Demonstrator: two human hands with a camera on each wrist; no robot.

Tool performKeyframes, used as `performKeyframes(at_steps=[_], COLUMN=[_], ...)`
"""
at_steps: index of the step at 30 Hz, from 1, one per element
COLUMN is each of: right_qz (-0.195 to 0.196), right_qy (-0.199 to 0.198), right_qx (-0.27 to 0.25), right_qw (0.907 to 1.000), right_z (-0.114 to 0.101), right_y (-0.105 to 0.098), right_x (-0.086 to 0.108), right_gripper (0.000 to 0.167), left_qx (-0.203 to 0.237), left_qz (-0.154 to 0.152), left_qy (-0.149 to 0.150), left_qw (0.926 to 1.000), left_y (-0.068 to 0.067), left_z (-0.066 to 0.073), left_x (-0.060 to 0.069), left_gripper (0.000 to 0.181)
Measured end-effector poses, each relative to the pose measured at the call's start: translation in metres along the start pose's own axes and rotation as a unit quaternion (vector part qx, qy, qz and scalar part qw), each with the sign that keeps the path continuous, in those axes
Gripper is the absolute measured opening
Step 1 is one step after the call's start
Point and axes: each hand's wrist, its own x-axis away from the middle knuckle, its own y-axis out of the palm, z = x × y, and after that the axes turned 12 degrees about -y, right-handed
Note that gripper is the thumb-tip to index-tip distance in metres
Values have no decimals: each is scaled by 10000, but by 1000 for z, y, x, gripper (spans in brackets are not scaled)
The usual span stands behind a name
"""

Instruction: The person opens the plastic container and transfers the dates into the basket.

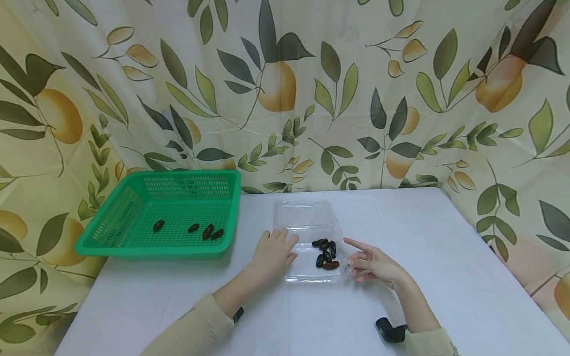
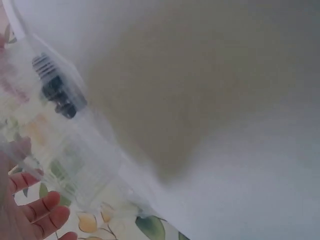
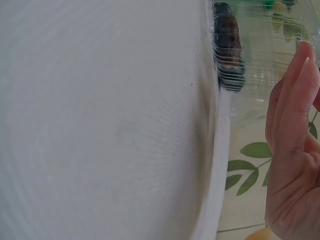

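A clear plastic clamshell box (image 1: 299, 273) lies open on the white table, its lid (image 1: 305, 215) folded back toward the wall. Several dark dates (image 1: 326, 256) are in the right part of its base. My left hand (image 1: 273, 251) is at the box's left side, fingers extended over the rim. At the right side is my right hand (image 1: 376, 265), fingers loosely extended beside the wall. The left wrist view has the left hand (image 2: 35, 212) with spread fingers near the clear plastic. In the right wrist view the right hand (image 3: 295, 135) has fairly straight fingers next to the box; contact is unclear.
A green plastic basket (image 1: 156, 249) stands at the back left of the table, with several dates (image 1: 208, 232) inside. Behind the table (image 1: 401, 217) hangs a curtain (image 1: 338, 148) printed with fruit and leaves. Black wrist devices (image 1: 392, 330) sit near both sleeves.
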Motion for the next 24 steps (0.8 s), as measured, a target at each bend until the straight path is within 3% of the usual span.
performKeyframes(at_steps=[15,24], right_qz=[-16,-62], right_qy=[-20,-64], right_qx=[-61,-157], right_qw=[10000,9998], right_z=[1,1], right_y=[1,0], right_x=[-1,-2], right_gripper=[70,72], left_qx=[-76,-145], left_qz=[-264,-380], left_qy=[295,656], left_qw=[9992,9970], left_y=[16,27], left_z=[33,44], left_x=[-13,-21], left_gripper=[37,53])
